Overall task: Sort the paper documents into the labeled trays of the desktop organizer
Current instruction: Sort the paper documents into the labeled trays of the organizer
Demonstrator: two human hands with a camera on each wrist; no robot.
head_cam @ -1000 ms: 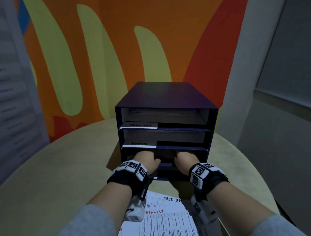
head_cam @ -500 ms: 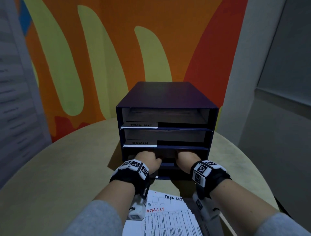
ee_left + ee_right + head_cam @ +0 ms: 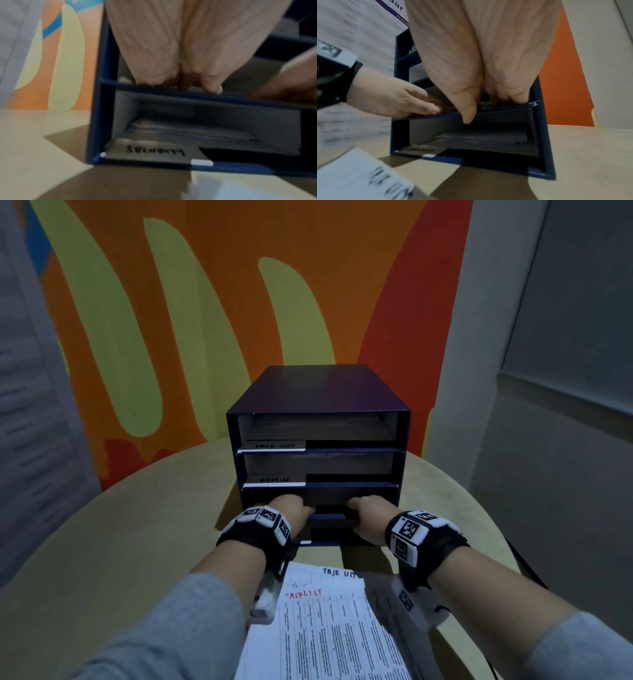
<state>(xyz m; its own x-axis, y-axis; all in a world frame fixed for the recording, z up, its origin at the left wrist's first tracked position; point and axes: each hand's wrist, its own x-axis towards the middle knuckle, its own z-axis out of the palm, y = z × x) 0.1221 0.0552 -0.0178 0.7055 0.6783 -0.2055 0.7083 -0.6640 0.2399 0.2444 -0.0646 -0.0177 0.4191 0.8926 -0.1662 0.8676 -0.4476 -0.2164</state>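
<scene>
Orange and yellow-green mural wall [image 3: 212,302], grey pillar [image 3: 479,337], round beige table [image 3: 102,542], dim light

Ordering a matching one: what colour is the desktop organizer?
Dark navy blue desktop organizer, seen best in the head view.

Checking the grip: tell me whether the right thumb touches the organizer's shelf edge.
Touching. The right wrist view shows the right hand's thumb lying across the organizer's shelf edge.

Matt cardboard organizer [image 3: 318,392] (navy), paper documents [image 3: 329,635]
</scene>
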